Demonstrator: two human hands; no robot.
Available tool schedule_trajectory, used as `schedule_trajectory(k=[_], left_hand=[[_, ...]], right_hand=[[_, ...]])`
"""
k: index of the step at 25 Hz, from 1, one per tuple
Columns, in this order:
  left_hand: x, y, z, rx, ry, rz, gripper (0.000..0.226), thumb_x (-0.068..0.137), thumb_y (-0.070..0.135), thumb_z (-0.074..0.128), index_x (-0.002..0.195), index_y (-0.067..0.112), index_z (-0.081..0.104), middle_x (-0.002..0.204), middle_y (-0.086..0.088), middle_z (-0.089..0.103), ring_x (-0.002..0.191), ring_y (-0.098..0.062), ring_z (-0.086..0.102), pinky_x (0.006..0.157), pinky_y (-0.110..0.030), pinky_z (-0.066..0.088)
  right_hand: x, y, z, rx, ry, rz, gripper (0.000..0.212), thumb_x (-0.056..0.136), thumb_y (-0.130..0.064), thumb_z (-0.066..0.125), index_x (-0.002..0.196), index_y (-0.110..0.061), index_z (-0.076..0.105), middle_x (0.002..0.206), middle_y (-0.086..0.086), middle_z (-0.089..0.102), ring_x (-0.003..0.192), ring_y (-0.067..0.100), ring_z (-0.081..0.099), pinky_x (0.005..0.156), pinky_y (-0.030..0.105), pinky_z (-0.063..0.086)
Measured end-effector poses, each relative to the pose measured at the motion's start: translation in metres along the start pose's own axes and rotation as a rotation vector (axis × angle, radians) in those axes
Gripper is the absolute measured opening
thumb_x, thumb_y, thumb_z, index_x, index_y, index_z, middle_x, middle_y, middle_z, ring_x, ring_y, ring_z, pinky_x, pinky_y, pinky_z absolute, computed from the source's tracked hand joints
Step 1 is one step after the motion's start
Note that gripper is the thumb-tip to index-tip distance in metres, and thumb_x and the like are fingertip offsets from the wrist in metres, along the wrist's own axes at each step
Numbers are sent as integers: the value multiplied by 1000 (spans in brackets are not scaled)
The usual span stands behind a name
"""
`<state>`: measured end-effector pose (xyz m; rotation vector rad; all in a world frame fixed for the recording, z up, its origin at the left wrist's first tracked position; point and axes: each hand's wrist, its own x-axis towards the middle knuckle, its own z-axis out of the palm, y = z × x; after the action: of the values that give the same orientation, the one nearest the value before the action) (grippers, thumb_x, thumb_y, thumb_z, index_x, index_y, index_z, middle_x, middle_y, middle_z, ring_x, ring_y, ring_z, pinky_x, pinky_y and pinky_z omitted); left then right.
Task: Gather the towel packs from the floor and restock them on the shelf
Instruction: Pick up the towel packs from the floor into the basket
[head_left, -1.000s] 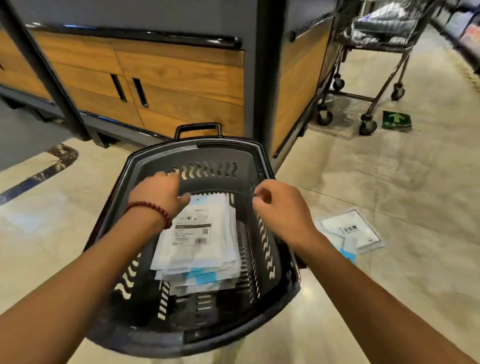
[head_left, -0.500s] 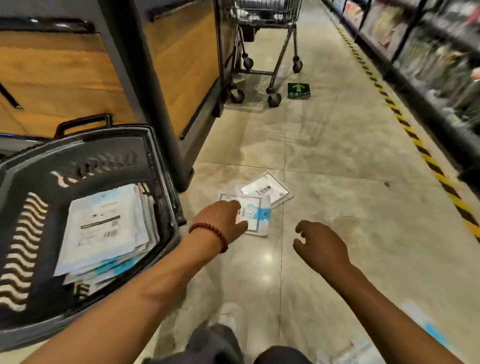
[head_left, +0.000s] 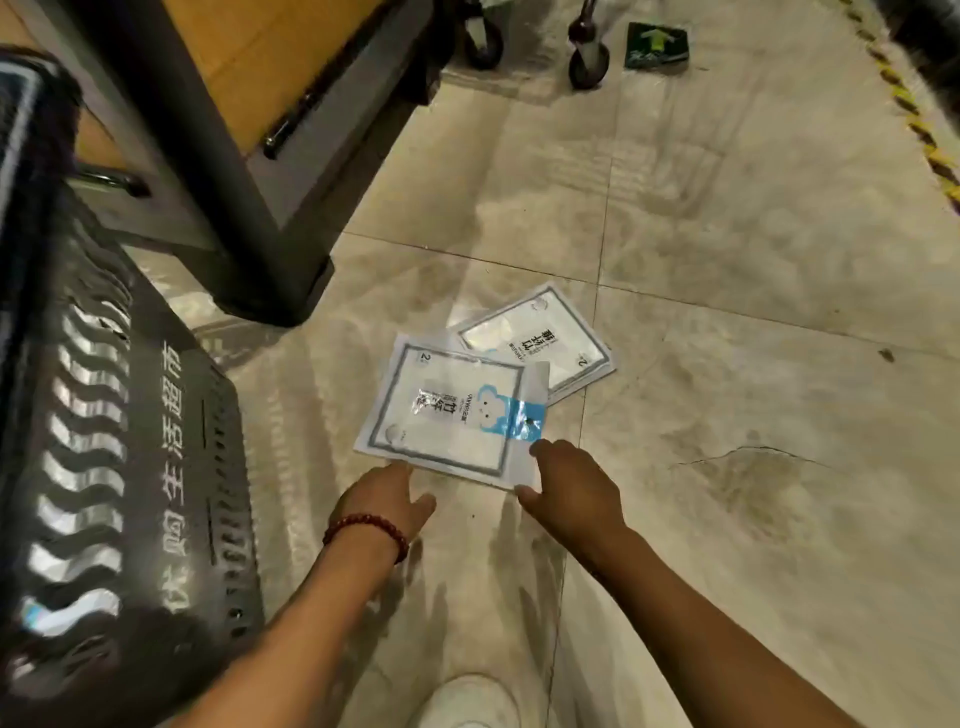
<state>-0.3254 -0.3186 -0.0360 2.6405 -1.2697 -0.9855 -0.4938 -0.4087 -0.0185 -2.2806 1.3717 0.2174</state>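
White-blue pack: flat plastic-wrapped white towel pack with a blue bear flap (head_left: 452, 415), lying on the beige tiled floor (head_left: 727, 260), right of the dark grey slotted plastic basket (head_left: 130, 467).
Second pack: similar white towel pack (head_left: 550, 343), farther right of the basket, one corner under the first.
Left grip (head_left: 387, 499): open, fingers straight, tips touching the first pack's near edge; red bead bracelet (head_left: 363, 525) on the wrist.
Right grip (head_left: 571, 488): open, forefinger and thumb spread at the pack's corner farthest from the basket, touching, not closed round it.
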Motion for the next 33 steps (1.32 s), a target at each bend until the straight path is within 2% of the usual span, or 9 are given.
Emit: schedule_trajectory(k=[5, 9, 12, 15, 18, 22, 25, 27, 33], left_hand=[[43, -22, 16, -140, 27, -143, 49, 87, 37, 53, 132, 20, 48, 128, -1, 58, 113, -18, 57, 92, -27, 46], [51, -47, 22, -278, 40, -237, 47, 88, 34, 55, 131, 17, 49, 132, -1, 56, 116, -18, 54, 93, -24, 41], [48, -53, 25, -428, 64, -297, 43, 86, 32, 59, 126, 17, 54, 125, -2, 58, 107, -16, 54, 85, -21, 38], [45, -49, 26, -474, 69, -313, 37, 86, 31, 60, 119, 15, 57, 119, -4, 59, 103, -18, 54, 82, -21, 38], [43, -48, 25, -482, 68, -327, 45, 86, 37, 60, 123, 15, 53, 125, -4, 57, 110, -19, 54, 82, -21, 38], [40, -42, 18, -637, 73, -413, 72, 79, 53, 63, 137, 16, 41, 130, -4, 55, 111, -20, 55, 84, -26, 42], [36, -33, 13, -876, 108, -387, 48, 75, 43, 72, 113, 17, 58, 99, 5, 67, 84, -10, 62, 78, -26, 51], [36, -31, 11, -1147, 101, -384, 42, 65, 32, 82, 100, 14, 67, 88, 1, 73, 80, -15, 69, 82, -35, 55], [43, -31, 3, -1297, 210, -445, 44, 59, 8, 83, 100, 7, 66, 93, -12, 71, 86, -28, 68, 83, -44, 54]], right_hand=[[115, -8, 15, -36, 81, -114, 51, 84, -38, 63, 122, -10, 45, 123, 9, 50, 114, 27, 47, 85, 35, 43], [181, -14, 32, -188, -80, -127, 103, 76, -45, 71, 147, -4, 9, 152, 13, 21, 141, 28, 19, 113, 48, 19], [184, -17, 42, -322, -128, -92, 118, 66, -44, 80, 147, -5, 4, 143, 15, 31, 133, 31, 30, 109, 50, 22], [171, -12, 51, -211, -103, -70, 77, 70, -40, 78, 125, -10, 33, 121, 11, 54, 113, 30, 52, 86, 38, 37], [149, 1, 53, 134, -104, -80, 36, 82, -25, 65, 98, -18, 34, 99, 9, 59, 93, 29, 57, 68, 30, 34], [109, 10, 52, 639, -11, -100, 30, 75, -33, 64, 94, -19, 45, 90, 4, 58, 83, 21, 53, 70, 36, 40], [83, 7, 49, 1006, -41, -97, 34, 71, -25, 68, 97, -10, 52, 92, 7, 66, 85, 26, 64, 75, 40, 51], [74, 0, 46, 1174, -142, -105, 29, 77, -9, 71, 101, -5, 54, 96, 4, 70, 89, 22, 68, 77, 36, 55], [95, -18, 52, 898, -55, -22, 23, 82, -22, 70, 97, -9, 59, 93, 7, 65, 90, 26, 62, 84, 43, 51]])
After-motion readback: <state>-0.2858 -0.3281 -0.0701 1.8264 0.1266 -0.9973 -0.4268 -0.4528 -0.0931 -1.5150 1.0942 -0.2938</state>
